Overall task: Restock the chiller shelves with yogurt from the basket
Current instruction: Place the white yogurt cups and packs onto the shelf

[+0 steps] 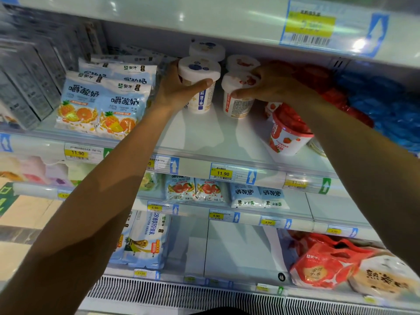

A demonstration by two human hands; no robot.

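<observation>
The left hand (179,89) grips a blueberry-lidded yogurt cup (200,84) around its upper side, thumb across the front. Just right of it, the right hand (270,84) clasps a strawberry-lidded yogurt cup (238,96) from above. Both cups stand on the chiller shelf (204,137). Behind each sits a matching cup. Left of the left hand lie fruit yogurt pouches (102,105); below the right wrist leans a red tub (288,133).

The yogurt cup (199,85) is white with blue spots on its lid; its neighbour (238,96) is white with red fruit. Pale blue pouches (102,105) show orange and yellow fruit; price tags (222,173) are yellow.
</observation>
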